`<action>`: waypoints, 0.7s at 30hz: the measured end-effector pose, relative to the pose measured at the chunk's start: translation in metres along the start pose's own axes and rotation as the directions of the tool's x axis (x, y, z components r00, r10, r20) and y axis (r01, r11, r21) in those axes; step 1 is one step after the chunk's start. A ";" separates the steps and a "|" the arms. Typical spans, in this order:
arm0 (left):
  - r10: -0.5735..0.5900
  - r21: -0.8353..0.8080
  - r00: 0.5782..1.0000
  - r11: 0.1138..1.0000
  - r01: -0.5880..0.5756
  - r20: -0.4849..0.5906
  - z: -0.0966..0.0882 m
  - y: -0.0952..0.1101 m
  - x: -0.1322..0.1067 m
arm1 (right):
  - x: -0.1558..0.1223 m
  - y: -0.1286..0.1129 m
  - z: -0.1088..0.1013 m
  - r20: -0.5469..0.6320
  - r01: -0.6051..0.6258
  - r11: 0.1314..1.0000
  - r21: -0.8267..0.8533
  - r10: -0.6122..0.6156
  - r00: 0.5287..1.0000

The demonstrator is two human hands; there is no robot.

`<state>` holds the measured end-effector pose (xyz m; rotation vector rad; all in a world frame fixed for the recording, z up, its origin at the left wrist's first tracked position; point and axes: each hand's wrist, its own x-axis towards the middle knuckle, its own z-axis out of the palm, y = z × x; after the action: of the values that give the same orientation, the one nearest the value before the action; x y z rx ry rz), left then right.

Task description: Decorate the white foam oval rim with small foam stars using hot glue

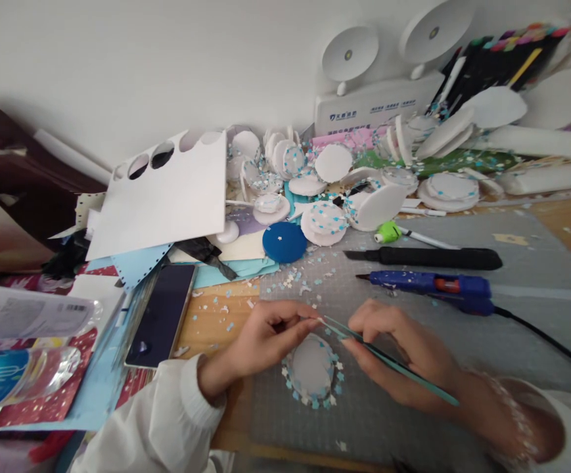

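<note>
My right hand (406, 348) is closed around teal tweezers (426, 381), whose tips point left toward my other hand. My left hand (270, 335) pinches a tiny white piece (321, 320) between thumb and forefinger, right at the tweezer tips; its exact shape is too small to tell. Below the fingertips, a round whitish translucent disc (313, 368) lies on the grey cutting mat (374, 427). Small pale blue and white stars ring its edge. Loose stars and scraps (290, 279) are scattered on the mat behind my hands.
Behind the hands lie a blue glue gun (433, 286), a black craft knife (428, 257) and a blue round lid (284, 242). Many white foam discs (323, 222) crowd the back. On the left are a phone (161, 315), a white board with holes (167, 197) and a bottle (19, 378).
</note>
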<state>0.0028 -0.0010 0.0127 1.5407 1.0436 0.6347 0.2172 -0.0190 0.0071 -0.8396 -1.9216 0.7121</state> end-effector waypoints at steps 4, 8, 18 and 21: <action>0.017 -0.003 1.000 1.000 -0.017 0.004 0.000 0.001 0.000 | 0.001 -0.001 -0.001 0.036 0.022 1.000 0.000 -0.022 0.999; 0.004 0.003 1.000 1.000 -0.004 -0.003 0.000 0.001 0.000 | 0.002 -0.002 -0.001 0.019 0.076 0.997 0.029 -0.077 0.997; -0.046 0.025 0.999 0.999 0.046 0.003 0.002 0.004 0.000 | 0.008 -0.006 -0.017 0.076 0.253 0.938 -0.239 -0.242 0.967; -0.047 0.034 0.999 0.998 0.047 -0.007 0.001 0.004 0.000 | 0.005 -0.007 -0.024 0.114 0.393 0.838 -0.379 -0.380 0.918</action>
<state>0.0051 -0.0017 0.0161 1.5402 1.0974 0.5925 0.2351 -0.0157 0.0254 -0.6399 -2.2153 0.0890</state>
